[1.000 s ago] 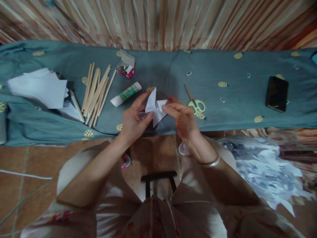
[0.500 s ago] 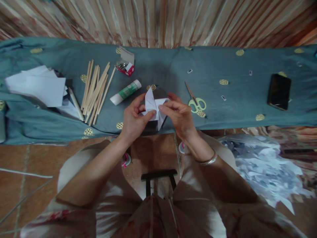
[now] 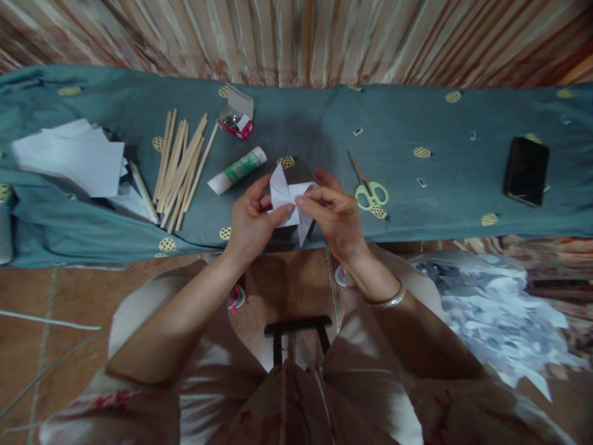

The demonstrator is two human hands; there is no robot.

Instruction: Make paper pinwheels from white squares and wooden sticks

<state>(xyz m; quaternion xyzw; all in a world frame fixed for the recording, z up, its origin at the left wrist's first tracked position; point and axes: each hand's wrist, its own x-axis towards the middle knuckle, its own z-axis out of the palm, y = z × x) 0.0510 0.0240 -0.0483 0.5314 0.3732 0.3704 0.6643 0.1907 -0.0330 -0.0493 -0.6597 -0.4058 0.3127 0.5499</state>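
"If the clock is centred on the work, what fills its left side?"

"White paper sheets (image 3: 69,164) lie at half past nine, with a loose bundle of wooden sticks (image 3: 184,170) nearer on much the same line. Then come the glue stick with the green label (image 3: 239,170) at ten and the red-and-white box of small metal pieces (image 3: 243,128) at eleven, its flap up."

"And the left hand (image 3: 252,219)?"

"Reaching in from eight o'clock, thumb laid on top and fingers curled behind, it is closed on the folded white paper pinwheel (image 3: 281,194)."

"Where is that, and what has changed?"

"At the centre, between both hands, over the near side of the blue-green tablecloth (image 3: 417,117). A second ago its upper point stood near twelve; now it leans toward eleven, and the lower one hangs toward half past five."

"The right hand (image 3: 340,219)?"

"At three o'clock. Its thumb has moved in from the right corner and now pinches the paper near the middle, other fingers loosely spread. The folds seem gathered there, though which layers it grips cannot be told."

"Farther right?"

"Green-handled scissors (image 3: 364,182) toward half past two, unused, and the black phone (image 3: 527,171) near three, well apart."
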